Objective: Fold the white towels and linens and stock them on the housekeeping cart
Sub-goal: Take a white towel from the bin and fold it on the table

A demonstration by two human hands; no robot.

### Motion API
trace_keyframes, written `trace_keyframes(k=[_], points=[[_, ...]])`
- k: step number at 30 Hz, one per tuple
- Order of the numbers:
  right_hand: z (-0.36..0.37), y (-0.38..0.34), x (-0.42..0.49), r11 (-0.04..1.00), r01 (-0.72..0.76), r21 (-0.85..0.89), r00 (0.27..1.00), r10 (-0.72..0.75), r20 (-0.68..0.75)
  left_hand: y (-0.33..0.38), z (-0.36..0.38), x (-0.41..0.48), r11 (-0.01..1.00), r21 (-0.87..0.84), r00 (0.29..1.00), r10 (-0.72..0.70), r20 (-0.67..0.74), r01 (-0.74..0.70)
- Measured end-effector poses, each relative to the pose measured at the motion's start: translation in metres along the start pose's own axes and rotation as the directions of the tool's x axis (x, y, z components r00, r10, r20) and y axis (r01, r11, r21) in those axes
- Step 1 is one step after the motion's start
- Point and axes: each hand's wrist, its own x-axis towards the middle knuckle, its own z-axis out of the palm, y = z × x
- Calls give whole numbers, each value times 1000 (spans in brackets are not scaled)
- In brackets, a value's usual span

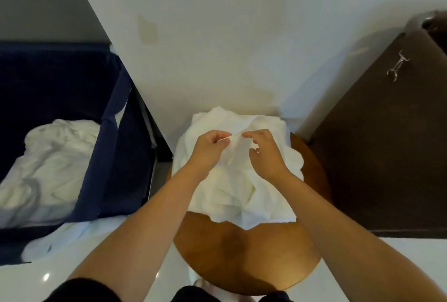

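While my left hand (pixel 211 144) pinches a thin edge of the linen (pixel 242 185) between thumb and forefinger, my right hand (pixel 266 154) hovers just beside it with its fingers curled and the forefinger reaching for that same edge. I cannot tell whether it has closed on cloth or only touches it. I judge the hands sit this close together because I am hunting for a hem or corner. With one found, each hand can run outward along it and shake the piece flat for the first fold.

Below both hands, the linen lies crumpled on the round table (pixel 242 253). It is heaped over the far half, spills past the far and left edges, and trails a ragged flap toward the middle. Wood shows from there to the near edge, which I take to be the space kept for folding. The pinched edge is lifted slightly off the heap, while the rest lies slack under my wrists.

Beyond the left edge stands a navy bin (pixel 113 156) holding a heap (pixel 48 156) of more white cloth, near enough to reach once this piece is done. Beyond the right edge is a dark cabinet (pixel 375 156) with a metal handle (pixel 396 66), and a pale wall (pixel 217 35) rises behind the table. No cart shelf shows, so stocking looks a long way off.
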Motion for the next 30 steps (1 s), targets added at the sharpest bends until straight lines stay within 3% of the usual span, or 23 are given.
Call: trace_keyframes(k=[4,8,11,14,16,20,22,25,30], points=[[14,-3,19,971,174,-165,983,-163,78,-7,-9,6,998,-65,1000,-24,-20,23],[24,-5,29,862,338,-377,939,-287,188,-10,-19,8,992,-122,995,-52,-87,41],[29,-4,36,821,373,-433,928,-336,162,-10,-28,15,985,-167,971,-86,-222,49],[28,-6,39,802,310,-511,950,-238,203,-11,-35,18,988,-145,946,-89,-311,45],[24,-11,38,859,277,-431,958,-215,188,-11,-36,19,996,-84,943,-51,-330,24],[19,-33,31,964,257,-67,955,-243,168,-8,-32,20,997,-73,960,-9,-279,-11],[18,-38,29,986,150,71,973,-160,165,-6,-30,19,993,-118,976,-15,-219,-12],[21,-39,32,990,-29,139,995,14,103,-4,-26,14,985,-175,990,-24,-142,-1],[25,-36,32,992,-88,96,996,88,5,-7,-24,6,978,-206,988,-35,-149,3]])
